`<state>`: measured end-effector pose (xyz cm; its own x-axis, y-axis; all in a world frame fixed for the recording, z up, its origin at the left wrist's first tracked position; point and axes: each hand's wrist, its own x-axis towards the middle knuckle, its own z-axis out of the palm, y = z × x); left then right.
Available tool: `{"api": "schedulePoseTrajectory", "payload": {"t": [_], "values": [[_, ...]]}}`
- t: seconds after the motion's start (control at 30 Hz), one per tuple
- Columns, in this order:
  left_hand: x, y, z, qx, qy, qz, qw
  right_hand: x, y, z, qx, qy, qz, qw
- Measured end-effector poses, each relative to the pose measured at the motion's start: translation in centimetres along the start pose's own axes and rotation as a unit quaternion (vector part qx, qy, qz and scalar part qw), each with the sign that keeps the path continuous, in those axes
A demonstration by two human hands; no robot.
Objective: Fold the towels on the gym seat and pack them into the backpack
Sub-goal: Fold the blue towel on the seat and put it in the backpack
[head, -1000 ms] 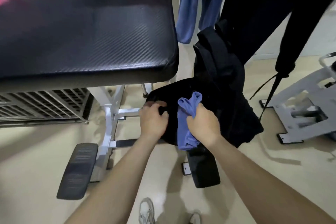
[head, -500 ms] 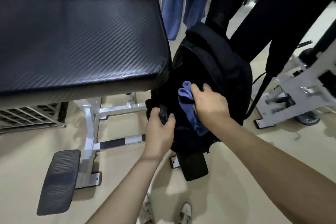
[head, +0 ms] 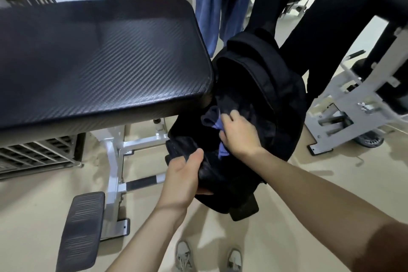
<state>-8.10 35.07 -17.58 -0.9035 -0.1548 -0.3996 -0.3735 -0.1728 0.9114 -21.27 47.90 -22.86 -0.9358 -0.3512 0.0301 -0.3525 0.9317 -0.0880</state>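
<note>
The right hand [head: 239, 137] gripped the towel [head: 212, 119] at the mouth of the backpack [head: 276, 86], beside the seat [head: 99, 62]. The left hand [head: 181, 174] pinched its rim open. The towel looked soft, light, limp — best bunched whole and pushed from above.

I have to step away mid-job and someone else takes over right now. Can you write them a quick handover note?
Left hand: grips the near rim of the backpack, holding its mouth open beside the end of the gym seat.
Right hand: holds the blue towel, bunched, partly inside the bag's mouth.
Done: this towel has reached the bag; no towel shows on the visible part of the seat.
Left: push the towel fully in and let go. The bag's inside is too dark to tell what is already packed, so check for more towels.
</note>
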Motion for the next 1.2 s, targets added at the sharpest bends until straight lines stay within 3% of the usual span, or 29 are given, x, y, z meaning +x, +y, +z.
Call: {"api": "schedulePoseTrajectory", "payload": {"t": [0.1, 0.4, 0.47, 0.53, 0.67, 0.77, 0.93, 1.07, 1.17, 1.2], "values": [[-0.4, -0.7, -0.7, 0.000, -0.003, -0.022, 1.000, -0.4, -0.7, 0.8, 0.030, -0.003, -0.001, 1.000], [-0.9, -0.5, -1.5, 0.005, -0.067, -0.018, 0.998, 1.4, -3.6, 3.1, -0.079, -0.082, 0.019, 0.993], [-0.7, -0.6, -1.7, 0.017, -0.083, -0.022, 0.996, 1.7, -3.9, 3.4, -0.065, -0.110, 0.030, 0.991], [-0.4, -0.7, -1.9, 0.030, -0.094, -0.024, 0.995, 1.9, -4.0, 3.3, 0.020, -0.148, 0.064, 0.987], [1.3, -1.0, -2.4, 0.054, -0.022, -0.039, 0.998, 0.7, -3.6, 1.2, 0.158, -0.113, 0.098, 0.976], [4.0, -2.7, -3.2, 0.099, 0.038, -0.049, 0.993, -1.0, -3.5, -1.2, 0.152, -0.068, 0.069, 0.984], [6.8, -3.9, -4.1, 0.344, 0.074, -0.023, 0.936, -2.5, -3.5, -5.1, 0.072, 0.002, -0.013, 0.997], [6.6, -4.0, -3.0, 0.458, 0.047, 0.020, 0.888, -2.7, -3.0, -8.9, 0.048, 0.083, -0.059, 0.994], [6.0, -3.2, -0.6, 0.550, 0.016, 0.078, 0.831, -2.5, -2.2, -12.4, 0.023, 0.132, -0.098, 0.986], [5.6, -2.4, 0.6, 0.545, 0.007, 0.104, 0.832, -2.4, -1.8, -13.7, 0.015, 0.151, -0.111, 0.982]]}}
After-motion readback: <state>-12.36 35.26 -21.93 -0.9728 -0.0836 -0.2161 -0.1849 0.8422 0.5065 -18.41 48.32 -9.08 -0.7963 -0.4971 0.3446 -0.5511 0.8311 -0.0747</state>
